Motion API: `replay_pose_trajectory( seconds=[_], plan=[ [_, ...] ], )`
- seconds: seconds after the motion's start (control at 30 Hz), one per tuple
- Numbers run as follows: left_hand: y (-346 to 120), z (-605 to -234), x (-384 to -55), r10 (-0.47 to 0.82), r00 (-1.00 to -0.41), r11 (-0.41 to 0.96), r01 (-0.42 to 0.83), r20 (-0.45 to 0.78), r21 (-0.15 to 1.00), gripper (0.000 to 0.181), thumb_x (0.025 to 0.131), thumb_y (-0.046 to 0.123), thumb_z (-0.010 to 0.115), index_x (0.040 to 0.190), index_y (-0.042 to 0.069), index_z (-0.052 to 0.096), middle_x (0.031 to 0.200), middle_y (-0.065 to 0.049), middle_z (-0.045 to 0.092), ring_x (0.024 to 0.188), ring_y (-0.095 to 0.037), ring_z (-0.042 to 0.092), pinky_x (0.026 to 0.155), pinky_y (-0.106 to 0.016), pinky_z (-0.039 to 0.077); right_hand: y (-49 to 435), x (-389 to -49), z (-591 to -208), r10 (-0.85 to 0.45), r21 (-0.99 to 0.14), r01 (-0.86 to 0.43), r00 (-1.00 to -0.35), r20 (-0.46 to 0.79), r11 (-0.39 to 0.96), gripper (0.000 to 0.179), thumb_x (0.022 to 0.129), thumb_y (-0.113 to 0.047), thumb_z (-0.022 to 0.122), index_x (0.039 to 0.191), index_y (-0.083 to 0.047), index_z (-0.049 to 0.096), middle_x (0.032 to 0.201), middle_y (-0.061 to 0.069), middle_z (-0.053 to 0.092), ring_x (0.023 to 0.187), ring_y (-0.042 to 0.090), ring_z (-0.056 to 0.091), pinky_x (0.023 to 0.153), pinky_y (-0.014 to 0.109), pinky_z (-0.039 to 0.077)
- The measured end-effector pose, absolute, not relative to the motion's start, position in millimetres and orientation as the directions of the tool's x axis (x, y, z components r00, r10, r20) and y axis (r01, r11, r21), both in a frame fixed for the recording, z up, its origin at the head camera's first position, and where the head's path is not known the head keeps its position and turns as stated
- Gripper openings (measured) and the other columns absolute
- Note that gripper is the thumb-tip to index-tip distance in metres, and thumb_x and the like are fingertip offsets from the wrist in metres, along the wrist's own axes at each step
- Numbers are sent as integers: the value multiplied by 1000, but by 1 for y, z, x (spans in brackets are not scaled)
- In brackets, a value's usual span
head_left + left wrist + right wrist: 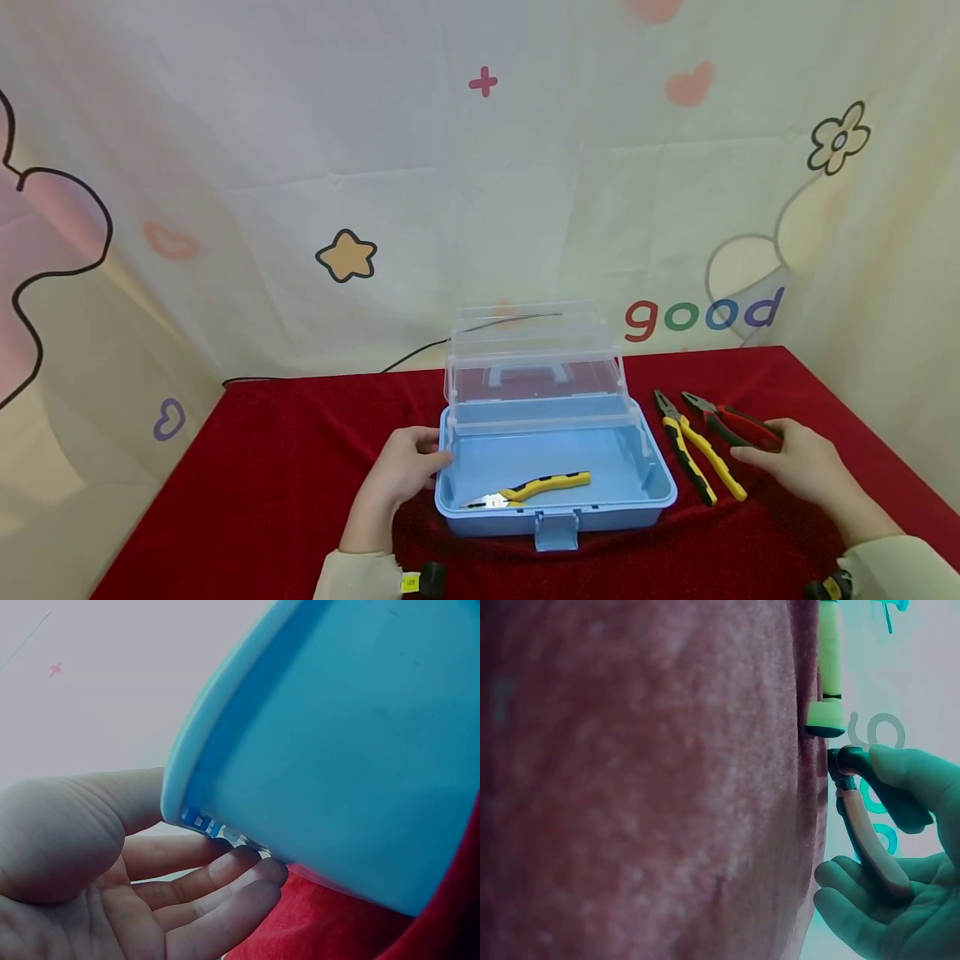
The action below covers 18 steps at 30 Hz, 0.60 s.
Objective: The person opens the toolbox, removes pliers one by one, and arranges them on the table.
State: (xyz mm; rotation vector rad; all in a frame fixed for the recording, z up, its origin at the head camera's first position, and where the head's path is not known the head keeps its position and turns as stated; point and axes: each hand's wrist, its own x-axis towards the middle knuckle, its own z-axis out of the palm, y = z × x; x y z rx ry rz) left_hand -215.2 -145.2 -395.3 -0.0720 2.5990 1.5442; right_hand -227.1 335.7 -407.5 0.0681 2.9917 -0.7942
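Note:
My left hand grips the left side of a light blue toolbox, its thumb over the rim and its fingers along the outer wall. The clear lid of the box stands raised at the back. Inside lie yellow-and-black long-nose pliers. On the right, my right hand holds red-and-black pliers by their handles, with the thumb on one handle and the fingers around the other. Between this hand and the box lie yellow-and-black pliers, their handles spread.
A dark red cloth covers the table. Behind it hangs a pale printed curtain. A thin black cable runs along the back edge and behind the clear lid. The box's front latch hangs down.

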Motion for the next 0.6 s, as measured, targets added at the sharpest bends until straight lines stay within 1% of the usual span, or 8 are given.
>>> replay_pose_trajectory(
  seconds=[0.1, 0.23, 0.33, 0.47, 0.6],
  plan=[
    [-145, -396, -216, 25, -993, 476, -92, -118, 875, 44, 85, 10, 67, 125, -6, 55, 102, -17, 64, 75, -18, 66, 66, -37, 60, 336, -229, -407, 26, -483, 50, -998, -57, 874, 78, 81, -47, 68, 116, 19, 47, 90, 22, 63, 74, 23, 53, 57, 27, 41],
    [-146, -398, -217, 36, -993, 464, -86, -115, 882, 44, 86, 8, 66, 125, -7, 54, 101, -18, 64, 74, -18, 66, 66, -37, 60, 335, -232, -408, 21, -462, 47, -998, -61, 886, 71, 80, -45, 70, 109, 17, 52, 83, 15, 63, 71, 21, 51, 55, 28, 38],
    [-147, -398, -217, 36, -992, 464, -87, -117, 881, 43, 86, 8, 65, 124, -7, 55, 101, -17, 64, 74, -18, 66, 66, -37, 60, 334, -233, -408, 23, -452, 59, -996, -85, 890, 66, 79, -44, 70, 103, 15, 55, 79, 10, 62, 70, 20, 50, 55, 28, 38],
    [-147, -397, -217, 36, -992, 471, -86, -117, 878, 42, 86, 9, 66, 124, -6, 56, 101, -17, 64, 74, -18, 65, 66, -37, 60, 332, -234, -407, 24, -443, 74, -993, -118, 894, 66, 78, -44, 71, 101, 16, 56, 79, 11, 62, 70, 20, 51, 55, 28, 40],
    [-147, -397, -217, 32, -992, 473, -90, -119, 876, 42, 85, 9, 66, 124, -5, 56, 101, -17, 64, 74, -18, 65, 66, -37, 60, 331, -234, -407, 18, -442, 75, -991, -131, 894, 67, 78, -43, 70, 103, 17, 55, 80, 11, 62, 70, 20, 51, 56, 28, 41]
  ],
)
